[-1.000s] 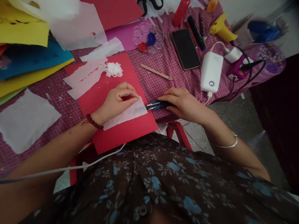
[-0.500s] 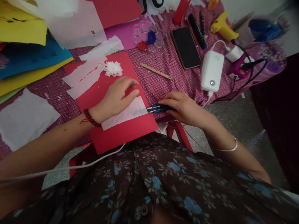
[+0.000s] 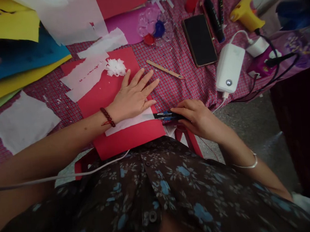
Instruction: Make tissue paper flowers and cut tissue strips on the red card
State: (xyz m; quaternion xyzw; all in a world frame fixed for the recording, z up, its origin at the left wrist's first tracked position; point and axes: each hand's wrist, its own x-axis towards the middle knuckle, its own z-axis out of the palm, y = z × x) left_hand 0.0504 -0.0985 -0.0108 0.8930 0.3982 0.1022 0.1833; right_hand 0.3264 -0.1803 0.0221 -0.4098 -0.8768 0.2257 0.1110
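Observation:
My left hand [image 3: 132,96] lies flat with fingers spread, over a white paper strip [image 3: 129,122] on a red card sheet [image 3: 131,139]. In my right hand [image 3: 193,116] is a black and blue utility knife [image 3: 164,115], held low at the card's right edge. Its blade reaches left over the white strip. Just beyond my left fingertips sits a white ruffled paper flower [image 3: 116,67]. A torn white paper piece [image 3: 85,76] with a row of small red slits lies beside the flower.
A wooden pencil [image 3: 165,69] lies beyond my hands. Further right are a phone [image 3: 200,40], a white power bank [image 3: 230,68] with cables and a yellow glue gun [image 3: 247,12]. Coloured paper sheets [image 3: 20,58] are stacked at left. A white cable [image 3: 95,171] crosses near my body.
My left hand has gone from curled fingers to spread flat, shifting slightly right. My right hand still holds the knife at the card's edge. The view has shifted a little.

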